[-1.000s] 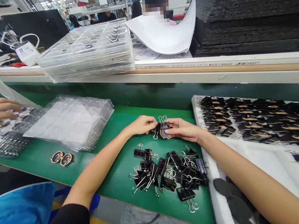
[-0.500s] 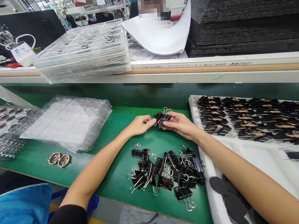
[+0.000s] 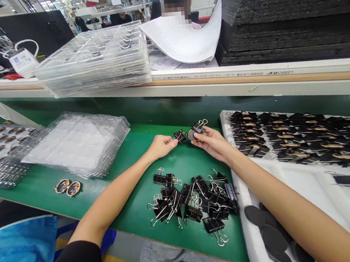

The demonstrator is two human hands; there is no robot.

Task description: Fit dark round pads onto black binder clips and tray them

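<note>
My left hand point(image 3: 161, 145) pinches a black binder clip point(image 3: 180, 136) by its wire handle. Just right of it, my right hand point(image 3: 212, 141) holds a round piece point(image 3: 192, 135) with a dark disc on its face, and another binder clip point(image 3: 199, 126) is clamped at its upper edge. The left clip and the round piece are slightly apart. Below the hands, on the green table point(image 3: 131, 191), lies a pile of black binder clips point(image 3: 195, 198). Two joined oval pieces with gold rims point(image 3: 68, 188) lie to the left.
At the right a white foam tray point(image 3: 311, 172) holds rows of clipped pieces and loose black discs point(image 3: 272, 236). Clear plastic trays point(image 3: 82, 144) are stacked at the left. More trays point(image 3: 97, 68) and black foam blocks point(image 3: 287, 21) sit on the shelf. A person sits beyond.
My hands have moved apart. The left clip has come away from the round piece, which my right hand has shifted slightly right and up with its clip.
</note>
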